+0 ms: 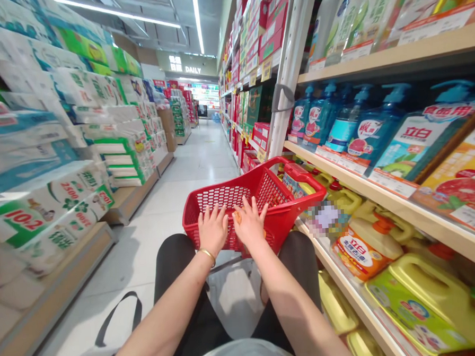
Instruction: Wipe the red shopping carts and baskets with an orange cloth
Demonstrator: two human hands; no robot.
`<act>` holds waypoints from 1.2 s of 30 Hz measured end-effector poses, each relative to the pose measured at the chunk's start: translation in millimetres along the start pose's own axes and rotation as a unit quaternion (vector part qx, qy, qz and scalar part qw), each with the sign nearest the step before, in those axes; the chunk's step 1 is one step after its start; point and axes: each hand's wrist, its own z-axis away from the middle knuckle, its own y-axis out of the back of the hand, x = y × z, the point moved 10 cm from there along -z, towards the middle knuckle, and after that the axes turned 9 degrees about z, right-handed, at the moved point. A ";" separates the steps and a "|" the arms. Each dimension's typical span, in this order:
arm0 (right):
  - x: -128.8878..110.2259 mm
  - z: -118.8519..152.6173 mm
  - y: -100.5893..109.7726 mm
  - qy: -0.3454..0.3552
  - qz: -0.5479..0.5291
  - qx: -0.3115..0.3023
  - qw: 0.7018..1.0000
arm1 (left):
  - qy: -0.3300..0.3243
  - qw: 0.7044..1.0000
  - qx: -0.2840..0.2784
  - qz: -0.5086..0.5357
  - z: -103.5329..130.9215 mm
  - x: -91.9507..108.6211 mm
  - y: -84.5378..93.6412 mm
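Observation:
A red plastic shopping basket (218, 197) with holes in its walls stands in front of my knees, its red handle (301, 177) leaning to the right. My left hand (213, 228), with a gold bangle (207, 255) on the wrist, is over the basket's near side, fingers spread. Beside it, my right hand (250, 224) is also over the near side with its fingers apart. A small orange-brown patch (238, 216) shows by the right thumb; I cannot make out what it is. Whether the palms touch the basket is hidden.
Shelves on the right hold blue pump bottles (372, 131) and, lower down, yellow jugs (422, 296) of detergent. Stacked tissue packs (59, 203) line the left side. A tiled aisle (204, 148) runs ahead. A pale bag (97, 355) with a dark strap sits at lower left.

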 end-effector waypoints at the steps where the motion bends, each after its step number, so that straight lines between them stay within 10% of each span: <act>1: 7.7 -0.8 3.0 0.002 0.005 0.001 1.000 | 0.000 1.000 0.000 -0.002 0.0 0.0 0.2; 8: 115.0 -1.4 51.3 -0.120 0.094 0.080 0.985 | 0.008 1.000 0.001 0.002 -0.1 0.4 -0.1; 18: -12.4 5.5 -5.4 0.038 0.002 -0.012 0.999 | -0.006 1.000 0.001 -0.014 0.1 -1.3 -1.5; 26: 127.6 -0.2 58.4 -0.135 0.124 0.085 0.979 | 0.011 1.000 0.011 0.005 -0.4 -1.2 -2.0; 33: 12.8 2.1 2.1 -0.009 0.036 0.021 0.999 | -0.004 1.000 0.008 -0.009 -0.2 -1.8 -2.7; 36: 2.5 3.2 -1.6 0.021 0.035 0.014 0.999 | -0.007 1.000 0.006 -0.009 -0.4 -2.7 -2.7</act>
